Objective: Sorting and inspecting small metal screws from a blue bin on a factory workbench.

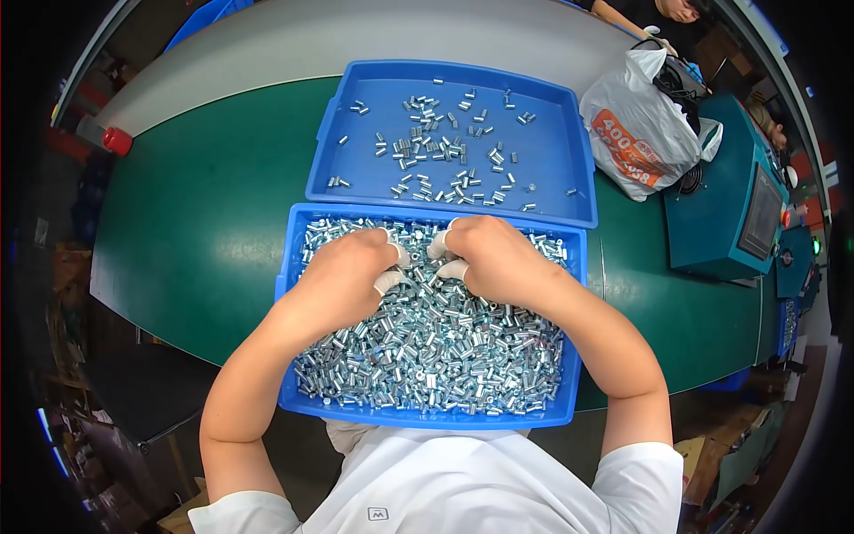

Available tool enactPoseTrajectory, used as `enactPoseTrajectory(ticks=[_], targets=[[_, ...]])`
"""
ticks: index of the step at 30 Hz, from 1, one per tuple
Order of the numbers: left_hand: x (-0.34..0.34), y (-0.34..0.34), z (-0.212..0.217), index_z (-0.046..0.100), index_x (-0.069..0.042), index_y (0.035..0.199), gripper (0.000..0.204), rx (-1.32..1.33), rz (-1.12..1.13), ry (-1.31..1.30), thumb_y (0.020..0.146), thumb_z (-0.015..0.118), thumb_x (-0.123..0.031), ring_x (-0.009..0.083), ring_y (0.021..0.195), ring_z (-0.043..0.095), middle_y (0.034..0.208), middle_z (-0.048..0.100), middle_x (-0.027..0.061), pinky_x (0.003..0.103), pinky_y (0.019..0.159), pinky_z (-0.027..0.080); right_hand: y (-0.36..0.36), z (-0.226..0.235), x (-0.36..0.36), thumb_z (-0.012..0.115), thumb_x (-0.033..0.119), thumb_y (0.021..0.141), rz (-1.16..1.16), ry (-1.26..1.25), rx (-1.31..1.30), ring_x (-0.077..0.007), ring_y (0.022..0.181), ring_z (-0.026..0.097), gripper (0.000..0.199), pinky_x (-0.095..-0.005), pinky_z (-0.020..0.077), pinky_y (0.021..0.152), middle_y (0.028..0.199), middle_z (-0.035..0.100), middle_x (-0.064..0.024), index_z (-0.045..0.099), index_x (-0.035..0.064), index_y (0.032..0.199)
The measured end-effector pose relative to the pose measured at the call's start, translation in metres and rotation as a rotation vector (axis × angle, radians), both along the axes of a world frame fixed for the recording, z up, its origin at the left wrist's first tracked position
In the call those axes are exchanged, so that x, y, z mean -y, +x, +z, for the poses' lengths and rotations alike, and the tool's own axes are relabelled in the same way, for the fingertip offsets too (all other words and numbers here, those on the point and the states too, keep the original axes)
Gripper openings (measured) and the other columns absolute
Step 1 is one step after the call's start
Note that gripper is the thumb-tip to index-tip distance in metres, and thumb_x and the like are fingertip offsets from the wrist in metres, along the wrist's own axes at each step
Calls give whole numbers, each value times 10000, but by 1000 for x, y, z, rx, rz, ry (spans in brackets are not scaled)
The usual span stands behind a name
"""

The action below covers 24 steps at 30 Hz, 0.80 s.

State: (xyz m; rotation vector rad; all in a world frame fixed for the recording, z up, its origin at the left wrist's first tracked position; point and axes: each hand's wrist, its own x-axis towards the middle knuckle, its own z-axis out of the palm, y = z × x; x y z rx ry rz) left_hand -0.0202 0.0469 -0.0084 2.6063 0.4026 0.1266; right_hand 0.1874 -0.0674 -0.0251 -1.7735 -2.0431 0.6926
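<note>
A blue tray in front of me is heaped with small shiny metal sleeves, some showing a hole in the end. Both hands are at the far part of this heap, knuckles up and fingers curled down, with pale finger cots on the thumbs and fingertips. My left hand touches the sleeves left of the middle. Close beside it, my right hand bends its fingers into the pile. Whatever lies between the fingertips is hidden. A second, shallower blue tray adjoins the far side, with scattered sleeves on its bottom.
Both trays rest on a green table. To the right, a white plastic bag stands near a teal machine with a screen. A red-capped container is at the far left. Another person is beyond a grey surface.
</note>
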Motion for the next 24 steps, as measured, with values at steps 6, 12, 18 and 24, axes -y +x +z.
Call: enactPoseTrajectory(ticks=[6,12,18,24], targets=[[-11,-12,4,660,-8,916,129,92,95,-60,796,706,-7,336,757,622,820,617,141,408,677,497,-3,5,4,726,63,783,-14,114,-84,-340,884,631,233,-442,503,746,904,643,-145,691,33,1011],[-16,-12,2,668,-16,938,140,161,124,-114,803,700,-8,343,776,625,836,626,140,408,690,503,-2,1,-4,718,73,795,-2,107,-30,-345,856,625,229,-441,504,726,856,624,-135,702,63,1024],[2,-15,-8,700,-64,972,313,64,-76,119,677,639,22,299,863,574,818,558,81,413,735,499,-2,-14,3,720,107,787,13,207,25,-320,820,621,157,-441,499,681,823,612,-103,705,98,944],[8,-15,2,697,-70,957,315,2,-160,282,659,644,16,245,825,584,823,575,51,363,706,515,-2,-13,7,709,84,782,-13,166,-13,-315,876,632,137,-439,513,722,859,631,-86,682,97,915]])
